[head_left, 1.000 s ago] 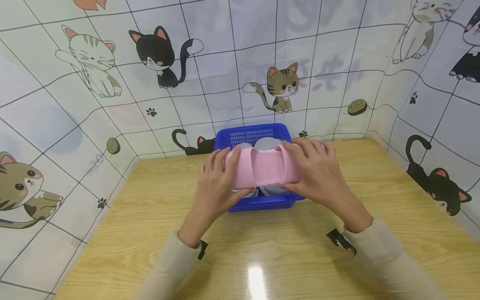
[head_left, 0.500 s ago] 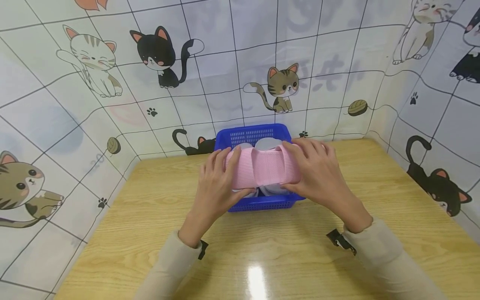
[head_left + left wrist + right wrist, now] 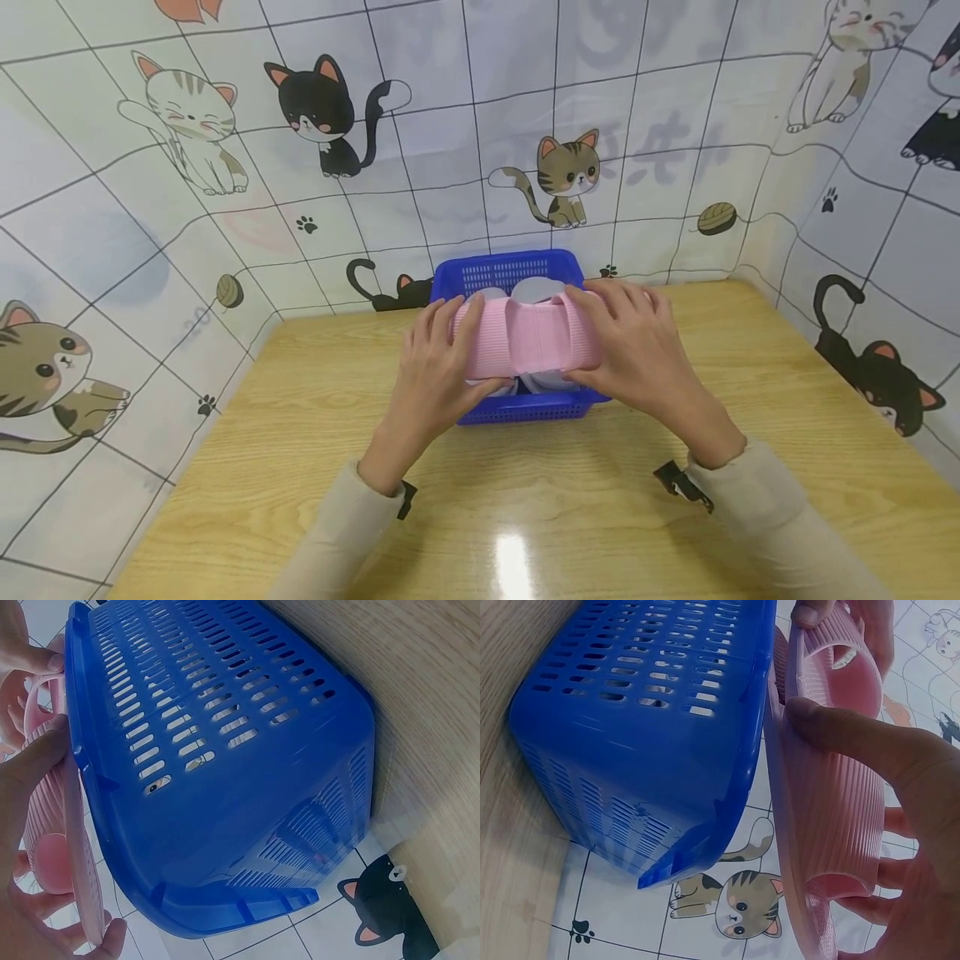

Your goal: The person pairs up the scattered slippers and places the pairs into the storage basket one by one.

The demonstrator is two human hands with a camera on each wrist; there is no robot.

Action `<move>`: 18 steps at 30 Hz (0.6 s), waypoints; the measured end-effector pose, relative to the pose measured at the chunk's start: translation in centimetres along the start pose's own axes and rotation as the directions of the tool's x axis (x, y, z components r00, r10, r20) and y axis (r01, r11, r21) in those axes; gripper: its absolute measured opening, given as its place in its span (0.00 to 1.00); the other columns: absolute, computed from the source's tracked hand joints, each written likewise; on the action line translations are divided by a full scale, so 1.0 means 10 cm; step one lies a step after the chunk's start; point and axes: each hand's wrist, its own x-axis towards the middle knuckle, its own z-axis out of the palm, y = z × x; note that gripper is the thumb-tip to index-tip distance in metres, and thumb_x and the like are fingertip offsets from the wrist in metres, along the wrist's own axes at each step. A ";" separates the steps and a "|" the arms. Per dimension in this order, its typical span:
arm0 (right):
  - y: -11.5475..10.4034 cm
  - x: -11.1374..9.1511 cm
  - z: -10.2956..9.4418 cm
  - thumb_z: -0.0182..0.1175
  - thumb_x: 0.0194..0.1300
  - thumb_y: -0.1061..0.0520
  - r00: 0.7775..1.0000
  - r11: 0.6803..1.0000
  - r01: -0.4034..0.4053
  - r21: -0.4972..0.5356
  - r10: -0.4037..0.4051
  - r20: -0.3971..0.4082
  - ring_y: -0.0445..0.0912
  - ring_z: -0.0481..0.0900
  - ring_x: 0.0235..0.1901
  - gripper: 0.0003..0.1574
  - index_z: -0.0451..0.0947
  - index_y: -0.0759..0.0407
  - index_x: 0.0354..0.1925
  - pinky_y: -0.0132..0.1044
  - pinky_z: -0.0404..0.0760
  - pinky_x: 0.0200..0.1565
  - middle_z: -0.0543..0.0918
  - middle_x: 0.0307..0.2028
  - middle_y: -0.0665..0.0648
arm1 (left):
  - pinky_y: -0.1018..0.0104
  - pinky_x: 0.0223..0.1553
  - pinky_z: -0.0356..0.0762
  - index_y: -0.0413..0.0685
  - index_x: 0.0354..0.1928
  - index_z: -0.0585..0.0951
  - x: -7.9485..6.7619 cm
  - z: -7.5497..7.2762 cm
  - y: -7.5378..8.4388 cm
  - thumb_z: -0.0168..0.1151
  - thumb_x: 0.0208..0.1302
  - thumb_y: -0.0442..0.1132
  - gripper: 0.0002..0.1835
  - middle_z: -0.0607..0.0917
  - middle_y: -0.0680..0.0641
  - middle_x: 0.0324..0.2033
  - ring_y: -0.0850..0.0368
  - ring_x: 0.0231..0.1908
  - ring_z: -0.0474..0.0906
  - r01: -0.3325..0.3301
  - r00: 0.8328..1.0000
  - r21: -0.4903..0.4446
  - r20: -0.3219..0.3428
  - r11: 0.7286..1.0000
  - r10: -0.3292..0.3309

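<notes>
A pair of pink slippers [image 3: 537,337] with ribbed straps lies crosswise over the blue basket [image 3: 525,412], one strap at each end. My left hand [image 3: 435,358] grips the left strap end, thumb on the near edge and fingers over the far side. At the other end my right hand [image 3: 633,346] holds the slippers the same way. The left wrist view shows the pink sole [image 3: 86,877] close by the basket rim. In the right wrist view, my right thumb presses the ribbed strap [image 3: 840,817] near its edge. How the two slippers overlap is partly hidden.
Several grey rounded things [image 3: 538,289], perhaps slippers, sit in the basket, partly covered by the pink pair. The basket stands on a wooden table [image 3: 337,392] near the back wall [image 3: 450,125], which is covered in cat-print sheeting. Another printed wall rises on each side.
Both hands keep their grip on the pink slippers over the basket. The head view shifts very slightly; nothing else visibly moves.
</notes>
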 end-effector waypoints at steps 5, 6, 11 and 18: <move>-0.01 -0.01 0.01 0.89 0.28 0.37 1.000 1.000 0.006 0.002 -0.006 -0.015 0.64 0.72 0.62 0.71 0.71 0.54 0.69 0.67 0.68 0.60 0.77 0.64 0.64 | 0.42 0.54 0.80 0.50 0.78 0.62 -0.01 0.00 0.00 0.79 0.44 0.69 0.63 0.73 0.38 0.68 0.36 0.67 0.68 0.004 1.000 -0.010 0.000 1.000 -0.004; -0.01 -0.01 0.01 0.89 0.28 0.37 1.000 1.000 0.009 0.003 -0.008 -0.019 0.64 0.72 0.62 0.71 0.71 0.54 0.69 0.66 0.68 0.59 0.77 0.63 0.64 | 0.42 0.54 0.80 0.50 0.78 0.62 0.00 0.00 0.01 0.80 0.44 0.69 0.63 0.74 0.38 0.68 0.36 0.67 0.69 0.004 1.000 -0.012 -0.003 1.000 -0.005; -0.01 -0.01 0.01 0.89 0.28 0.37 1.000 1.000 0.011 0.003 -0.011 -0.022 0.64 0.72 0.62 0.70 0.71 0.54 0.69 0.66 0.68 0.59 0.77 0.63 0.64 | 0.43 0.51 0.81 0.50 0.77 0.63 0.00 0.01 0.01 0.81 0.41 0.69 0.64 0.74 0.38 0.67 0.37 0.66 0.70 0.000 1.000 -0.016 -0.025 1.000 0.000; -0.02 -0.01 0.01 0.89 0.28 0.38 1.000 1.000 0.011 0.008 -0.011 -0.022 0.64 0.72 0.63 0.70 0.71 0.54 0.69 0.66 0.68 0.59 0.77 0.63 0.64 | 0.43 0.52 0.81 0.50 0.77 0.63 -0.01 0.01 0.01 0.79 0.42 0.71 0.63 0.74 0.38 0.67 0.36 0.67 0.69 0.000 1.000 -0.012 -0.023 1.000 0.000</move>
